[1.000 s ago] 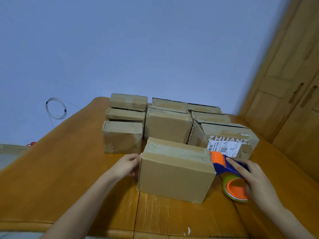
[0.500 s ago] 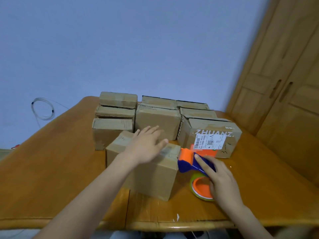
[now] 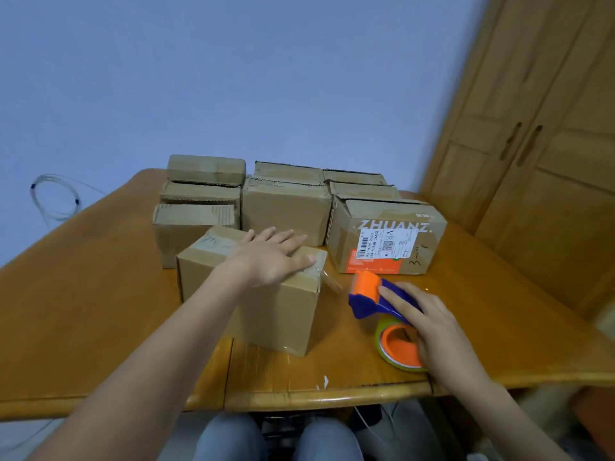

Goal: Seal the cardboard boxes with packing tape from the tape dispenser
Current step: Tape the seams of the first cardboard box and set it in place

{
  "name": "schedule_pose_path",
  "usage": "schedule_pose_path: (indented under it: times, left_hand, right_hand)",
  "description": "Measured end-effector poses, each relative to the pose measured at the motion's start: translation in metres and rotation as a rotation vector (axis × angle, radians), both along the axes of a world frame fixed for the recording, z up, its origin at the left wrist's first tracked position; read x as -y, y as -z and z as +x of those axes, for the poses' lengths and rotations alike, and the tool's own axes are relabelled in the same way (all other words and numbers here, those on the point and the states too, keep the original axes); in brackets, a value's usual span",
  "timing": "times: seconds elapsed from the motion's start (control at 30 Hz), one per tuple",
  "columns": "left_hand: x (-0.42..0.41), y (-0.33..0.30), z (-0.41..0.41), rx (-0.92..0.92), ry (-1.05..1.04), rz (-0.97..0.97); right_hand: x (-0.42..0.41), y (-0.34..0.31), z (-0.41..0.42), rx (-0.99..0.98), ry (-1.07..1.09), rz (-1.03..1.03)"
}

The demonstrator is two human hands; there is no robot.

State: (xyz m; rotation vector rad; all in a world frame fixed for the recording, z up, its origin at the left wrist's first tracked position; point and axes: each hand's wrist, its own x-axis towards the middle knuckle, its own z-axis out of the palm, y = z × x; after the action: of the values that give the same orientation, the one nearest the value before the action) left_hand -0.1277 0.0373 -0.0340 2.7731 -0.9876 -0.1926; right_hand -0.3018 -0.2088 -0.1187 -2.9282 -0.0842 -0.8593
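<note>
Head view: the left hand (image 3: 271,256) has come off the near box's (image 3: 263,294) side and now lies flat on its taped top. The right hand (image 3: 429,322) grips the tape dispenser (image 3: 376,299), pulled clear beside it on the surface (image 3: 100,311); this strip looks done.

Your left hand (image 3: 271,257) lay flat on top of the near cardboard box (image 3: 266,304), its fingers (image 3: 293,239) straight and spread over the taped seam. Just right of that box, your right hand (image 3: 432,327) gripped the tape dispenser (image 3: 376,299) resting on the wooden surface (image 3: 83,311). A loose end of clear tape (image 3: 329,281) stuck out from the box's right top edge. Behind that box stood more boxes, one printed ZHUANZ (image 3: 386,239).
</note>
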Motion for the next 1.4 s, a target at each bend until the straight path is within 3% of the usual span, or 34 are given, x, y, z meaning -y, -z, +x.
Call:
schedule_pose_path:
  times: [0.43,0.8,0.97,1.4]
  left_hand:
    - [0.002,0.000,0.001,0.007,-0.010,0.005]
    - [0.005,0.001,0.000,0.036,0.000,0.024]
    - [0.005,0.001,-0.001,0.051,0.002,0.039]
    - [0.005,-0.002,-0.006,0.054,0.000,0.019]
  right_hand:
    - [-0.015,-0.015,0.011,-0.205,0.002,-0.364]
    - [-0.032,-0.048,0.039,-0.282,-0.061,-0.506]
    - [-0.054,-0.080,0.044,-0.466,-0.036,-0.591]
    - [-0.078,-0.111,0.060,-0.495,-0.029,-0.750]
